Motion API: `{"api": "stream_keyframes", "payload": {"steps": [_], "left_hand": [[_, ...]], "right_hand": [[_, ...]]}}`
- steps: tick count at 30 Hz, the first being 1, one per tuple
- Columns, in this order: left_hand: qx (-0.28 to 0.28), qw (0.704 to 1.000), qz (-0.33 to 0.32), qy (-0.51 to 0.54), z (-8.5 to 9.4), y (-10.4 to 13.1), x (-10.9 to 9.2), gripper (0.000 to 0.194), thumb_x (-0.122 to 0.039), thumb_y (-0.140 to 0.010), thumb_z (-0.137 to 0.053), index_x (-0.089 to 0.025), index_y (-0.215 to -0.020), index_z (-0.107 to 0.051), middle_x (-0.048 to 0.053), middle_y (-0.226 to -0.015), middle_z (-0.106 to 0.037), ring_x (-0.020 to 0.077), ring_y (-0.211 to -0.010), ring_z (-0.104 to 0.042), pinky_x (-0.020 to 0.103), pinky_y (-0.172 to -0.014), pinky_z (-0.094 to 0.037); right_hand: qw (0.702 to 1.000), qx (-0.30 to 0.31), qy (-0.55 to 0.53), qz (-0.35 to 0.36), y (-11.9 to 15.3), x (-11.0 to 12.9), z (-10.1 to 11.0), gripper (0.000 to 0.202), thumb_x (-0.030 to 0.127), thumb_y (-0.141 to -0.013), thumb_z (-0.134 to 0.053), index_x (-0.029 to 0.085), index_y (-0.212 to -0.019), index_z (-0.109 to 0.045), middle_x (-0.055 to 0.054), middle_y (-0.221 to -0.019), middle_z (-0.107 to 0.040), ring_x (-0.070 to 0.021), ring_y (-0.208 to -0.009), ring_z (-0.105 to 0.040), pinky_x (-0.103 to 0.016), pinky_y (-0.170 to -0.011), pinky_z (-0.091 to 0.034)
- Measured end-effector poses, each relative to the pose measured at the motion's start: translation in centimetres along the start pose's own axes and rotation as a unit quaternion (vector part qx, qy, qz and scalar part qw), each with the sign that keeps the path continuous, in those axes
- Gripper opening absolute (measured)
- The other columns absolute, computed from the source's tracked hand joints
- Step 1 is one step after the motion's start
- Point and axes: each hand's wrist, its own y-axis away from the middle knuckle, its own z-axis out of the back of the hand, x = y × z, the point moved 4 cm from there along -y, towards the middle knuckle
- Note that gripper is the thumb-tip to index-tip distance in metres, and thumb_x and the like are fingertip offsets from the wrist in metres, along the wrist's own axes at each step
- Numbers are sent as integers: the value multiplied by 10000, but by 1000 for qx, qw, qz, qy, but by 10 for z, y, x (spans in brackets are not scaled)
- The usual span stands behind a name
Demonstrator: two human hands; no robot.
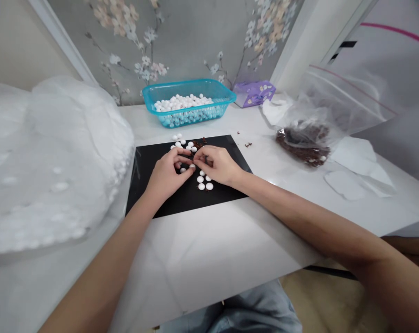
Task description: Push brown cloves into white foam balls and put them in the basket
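A: Hands first. What are we logging?

B: We're logging the left hand (167,172) holding a white ball (192,167) in a narrow pinch, over the black mat (174,200).

A: Right hand (219,163)?

B: Its fingers are bunching narrowly right beside that ball. We're not managing to tell whether they're gripping anything; the fingers are blocking our view.

A: Around them?

B: We're seeing loose white balls (200,179) lying on the near side of the right hand; more balls plus brown bits (199,144) are lying beyond the fingertips.

A: Anything in the way?

B: A big white bag (56,152) is crowding the mat's left side. The right forearm (282,199) is covering the mat's near right corner. Behind the mat, a teal basket (227,102) is holding many white balls, a purple packet (261,94) sitting by its right end.

A: Far right?

B: We're marking a clear zip bag (351,95) with brown pieces inside, slumping on the white table (181,268). White papers (364,159) are lying next to it, and brown scraps (248,144) are lying between it and the mat.
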Motion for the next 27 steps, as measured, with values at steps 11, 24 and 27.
{"api": "stream_keyframes", "payload": {"steps": [11,24,27], "left_hand": [[11,1000,19,7,1,-1,3,352,-265,-659,-652,-197,-983,-533,15,-850,-692,128,-685,-534,267,-674,-414],[12,999,35,16,1,-1,1,336,-257,-646,-661,-200,-956,-546,7,-822,-693,139,-717,-588,263,-670,-420],[13,999,43,16,1,0,0,336,-263,-642,-665,-201,-952,-550,11,-827,-694,147,-736,-599,265,-677,-427]], "right_hand": [[1000,21,-1,16,0,1,-2,81,120,-762,-466,150,-750,-541,-14,-711,-515,-105,-601,-461,-235,-590,-373],[991,103,39,73,-4,8,0,132,136,-843,-406,160,-772,-515,-64,-807,-554,-157,-763,-520,-275,-699,-410],[991,104,36,73,-4,7,-1,136,132,-841,-403,161,-781,-522,-64,-812,-560,-162,-770,-525,-289,-715,-418]]}}
